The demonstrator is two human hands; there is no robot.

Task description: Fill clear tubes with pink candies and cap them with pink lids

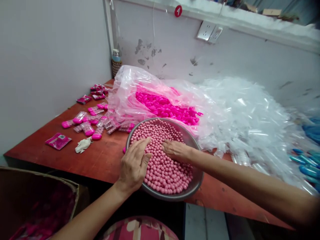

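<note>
A round metal bowl [193, 141] full of small pink balls [165, 173] sits at the near edge of the red-brown table. My left hand [133, 165] rests on the bowl's left rim, palm down on the balls, fingers together and slightly curled. My right hand [175, 150] lies in the middle of the bowl with its fingers bent down into the balls. What the fingers of either hand hold, if anything, is hidden.
Behind the bowl lies a clear plastic bag of bright pink caps [165, 106]. Filled pink-capped tubes [87, 126] and pink packets [58, 140] are scattered at left. A heap of clear plastic tubes [245, 113] fills the right. A cardboard box [37, 203] stands lower left.
</note>
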